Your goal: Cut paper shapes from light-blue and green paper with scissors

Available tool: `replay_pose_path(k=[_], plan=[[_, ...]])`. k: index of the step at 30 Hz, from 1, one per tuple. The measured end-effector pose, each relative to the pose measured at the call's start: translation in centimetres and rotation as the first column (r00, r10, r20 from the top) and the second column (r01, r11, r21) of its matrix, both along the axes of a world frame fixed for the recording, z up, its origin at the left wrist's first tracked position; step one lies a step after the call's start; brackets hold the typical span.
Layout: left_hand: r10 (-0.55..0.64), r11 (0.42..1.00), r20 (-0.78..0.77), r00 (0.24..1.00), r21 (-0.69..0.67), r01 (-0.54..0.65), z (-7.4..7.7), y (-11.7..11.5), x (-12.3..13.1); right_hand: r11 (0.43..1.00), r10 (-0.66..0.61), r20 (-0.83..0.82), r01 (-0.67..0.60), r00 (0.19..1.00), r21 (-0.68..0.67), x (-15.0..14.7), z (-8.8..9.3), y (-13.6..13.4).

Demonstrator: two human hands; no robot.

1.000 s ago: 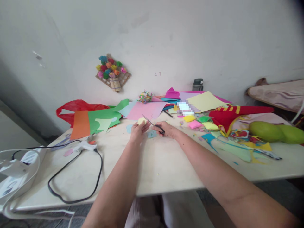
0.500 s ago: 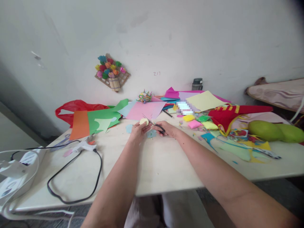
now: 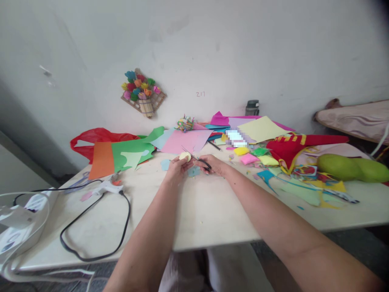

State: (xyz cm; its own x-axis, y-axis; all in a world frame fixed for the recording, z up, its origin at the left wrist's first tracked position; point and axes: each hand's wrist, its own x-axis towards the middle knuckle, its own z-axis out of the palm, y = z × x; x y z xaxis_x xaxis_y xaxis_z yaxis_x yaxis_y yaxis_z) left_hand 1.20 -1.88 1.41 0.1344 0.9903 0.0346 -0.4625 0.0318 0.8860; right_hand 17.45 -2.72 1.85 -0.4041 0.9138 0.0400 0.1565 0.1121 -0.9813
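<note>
**Pale yellow disc in the left hand, scissors in the right**

Item, one pale yellow disc (image 3: 184,156): at the fingertips of the left hand (image 3: 179,166), pinched between thumb and fingers, just beside the scissor blades. Compared with a second ago, we note it slightly farther right, closer in toward the right hand (image 3: 214,165); against the half-second frame it has scarcely moved.

Item, one pair of scissors (image 3: 206,164), dark-handled: gripped in the right hand, blades pointing past the left hand's fingertips. Its position is much as before; whether the blades are parted we cannot tell.

Item, blue paper scraps: one (image 3: 165,164) just left of the left hand, another (image 3: 193,172) between the hands on their near side; both unchanged.

Item, one pink sheet (image 3: 187,140), beyond both hands.

Item, one black pen (image 3: 214,145), beyond the right hand.

Item, small packets right of the right hand: we list a yellow packet (image 3: 241,151) and a pink packet (image 3: 249,158).

Item, one orange sheet (image 3: 101,159), well left of the left hand.
</note>
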Motion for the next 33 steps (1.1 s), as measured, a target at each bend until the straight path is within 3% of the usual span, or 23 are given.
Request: replay_pose_path(k=[11, 33], plan=[[0.006, 1.000, 0.021, 1.000, 0.001, -0.006, -0.2, 0.2, 0.0, 1.000, -0.020, -0.001, 0.020, 1.000, -0.014, -0.2, 0.3, -0.2], [0.007, 1.000, 0.022, 1.000, 0.006, -0.007, 0.0, 0.0, -0.1, 0.999, 0.023, -0.075, -0.020, 0.997, 0.035, -0.1, -0.9, 1.1]])
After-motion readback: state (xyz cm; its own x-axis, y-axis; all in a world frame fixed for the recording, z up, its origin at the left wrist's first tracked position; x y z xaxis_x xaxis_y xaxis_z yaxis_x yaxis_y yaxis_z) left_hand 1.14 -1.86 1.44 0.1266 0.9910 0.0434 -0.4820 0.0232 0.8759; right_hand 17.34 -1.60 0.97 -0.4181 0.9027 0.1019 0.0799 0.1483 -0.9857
